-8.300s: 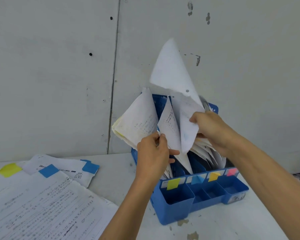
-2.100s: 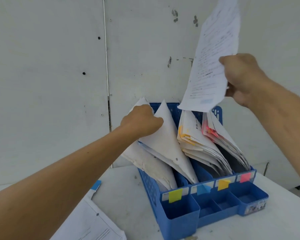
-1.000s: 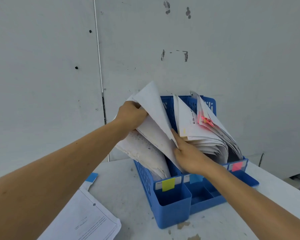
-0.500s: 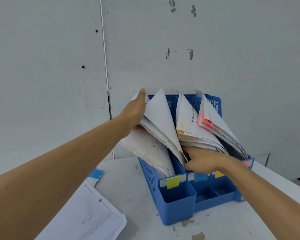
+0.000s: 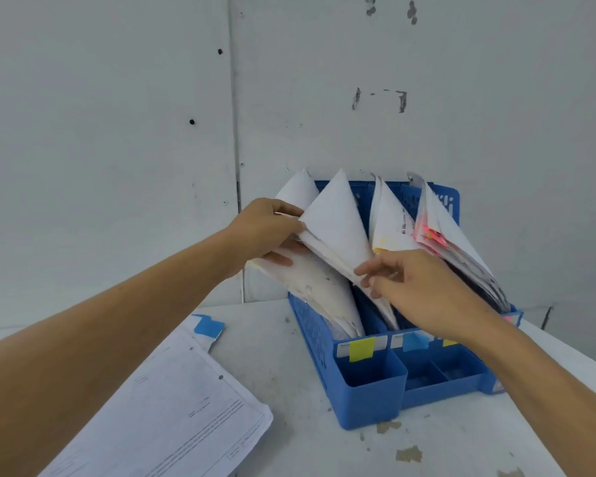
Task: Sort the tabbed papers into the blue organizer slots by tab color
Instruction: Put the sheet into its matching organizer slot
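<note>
Four bundles of paper stand fanned in the blue organizer [image 5: 369, 401], one to each slot, and my hands are on the two at the left. My left hand [image 5: 267, 232] grips the leftmost bundle [image 5: 313, 294] near its upper edge. Its fingers [image 5: 283, 208] curl over the top and the thumb presses up from below, so the gap is narrow and full of paper. My right hand [image 5: 424, 294] reaches across the front of the organizer, fingers loosely bent, their tips at the lower edge of the second bundle [image 5: 334, 222]. I cannot tell whether they pinch a sheet there or only touch it, because the tips overlap the paper's edge.

The third bundle [image 5: 389, 225] shows yellow tabs and the fourth bundle [image 5: 441, 222] pink ones; my right hand and forearm cover their lower parts. On the front rail a yellow label [image 5: 362, 349] and a blue label [image 5: 414, 341] are plain, while the two beyond are mostly hidden by my wrist. On the counter [image 5: 289, 346] to the left lies a stack of printed sheets [image 5: 172, 414], partly under my left forearm and cut off at the bottom, with a blue tab [image 5: 209, 327] at its far corner.
</note>
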